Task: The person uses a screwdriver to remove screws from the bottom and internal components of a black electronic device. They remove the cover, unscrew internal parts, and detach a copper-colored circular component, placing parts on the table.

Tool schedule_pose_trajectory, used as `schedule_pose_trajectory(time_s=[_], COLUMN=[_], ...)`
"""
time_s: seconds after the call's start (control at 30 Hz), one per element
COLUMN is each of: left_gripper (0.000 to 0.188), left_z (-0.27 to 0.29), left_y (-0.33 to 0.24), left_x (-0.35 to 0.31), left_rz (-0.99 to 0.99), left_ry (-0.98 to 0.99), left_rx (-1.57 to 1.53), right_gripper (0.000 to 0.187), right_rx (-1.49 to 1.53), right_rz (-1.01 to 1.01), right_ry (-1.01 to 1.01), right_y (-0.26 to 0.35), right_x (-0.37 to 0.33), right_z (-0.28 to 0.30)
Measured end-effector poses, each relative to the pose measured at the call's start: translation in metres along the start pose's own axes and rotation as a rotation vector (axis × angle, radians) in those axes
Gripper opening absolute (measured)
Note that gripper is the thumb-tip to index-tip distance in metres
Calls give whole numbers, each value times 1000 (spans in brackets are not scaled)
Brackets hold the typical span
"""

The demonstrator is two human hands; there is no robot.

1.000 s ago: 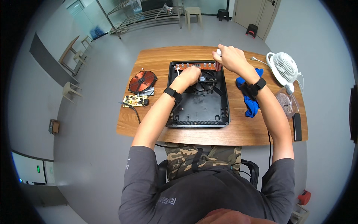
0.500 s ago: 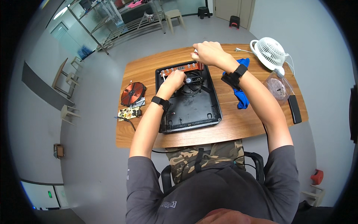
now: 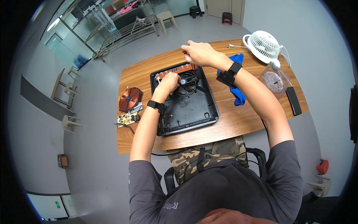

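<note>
An open black plastic housing [image 3: 190, 115], shaped like an induction cooker's base, lies on the wooden table in front of me. Inside it, a black cooling fan [image 3: 189, 85] sits below a narrow orange circuit board [image 3: 180, 70] with round silver parts. My left hand [image 3: 169, 83] is closed at the fan's left side, close to the board; its fingertips and whatever they grip are hidden. Above the board's right end, my right hand [image 3: 197, 54] is raised in a closed grip. What it holds is mostly covered by the fingers. Both wrists wear black straps.
Left of the housing lie a copper-coloured coil disc [image 3: 130, 99] and a yellowish circuit board [image 3: 128, 119] with a cable. To the right are a blue cloth [image 3: 238, 98], a white fan [image 3: 264, 46], a clear plastic container [image 3: 274, 80] and a black slab [image 3: 293, 100].
The whole view has shifted slightly, so the table items sit a little further left. My right hand has turned a little at the wrist; my left stays beside the fan.
</note>
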State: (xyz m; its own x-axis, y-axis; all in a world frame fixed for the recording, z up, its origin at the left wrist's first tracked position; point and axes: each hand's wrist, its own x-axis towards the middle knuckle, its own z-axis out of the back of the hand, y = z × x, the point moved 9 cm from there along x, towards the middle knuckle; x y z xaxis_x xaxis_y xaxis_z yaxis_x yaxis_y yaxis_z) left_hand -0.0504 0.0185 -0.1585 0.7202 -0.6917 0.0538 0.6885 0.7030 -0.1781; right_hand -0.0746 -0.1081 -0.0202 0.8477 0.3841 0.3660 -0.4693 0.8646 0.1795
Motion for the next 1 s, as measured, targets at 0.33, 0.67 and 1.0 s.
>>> schedule_pose_trajectory(time_s=[0.33, 0.67, 1.0], left_gripper=[21, 22, 21], left_z=[2, -2, -2], left_y=[-2, 2, 1], left_x=[-1, 0, 1], left_rz=[5, -10, -2], left_ry=[20, 17, 32], left_rx=[-4, -25, 0], right_gripper=[24, 30, 38], right_rx=[126, 10, -190], right_rz=[-56, -27, -31], right_ry=[-8, -140, -51], right_y=[-2, 6, 0], right_x=[11, 5, 8], right_z=[-7, 2, 3])
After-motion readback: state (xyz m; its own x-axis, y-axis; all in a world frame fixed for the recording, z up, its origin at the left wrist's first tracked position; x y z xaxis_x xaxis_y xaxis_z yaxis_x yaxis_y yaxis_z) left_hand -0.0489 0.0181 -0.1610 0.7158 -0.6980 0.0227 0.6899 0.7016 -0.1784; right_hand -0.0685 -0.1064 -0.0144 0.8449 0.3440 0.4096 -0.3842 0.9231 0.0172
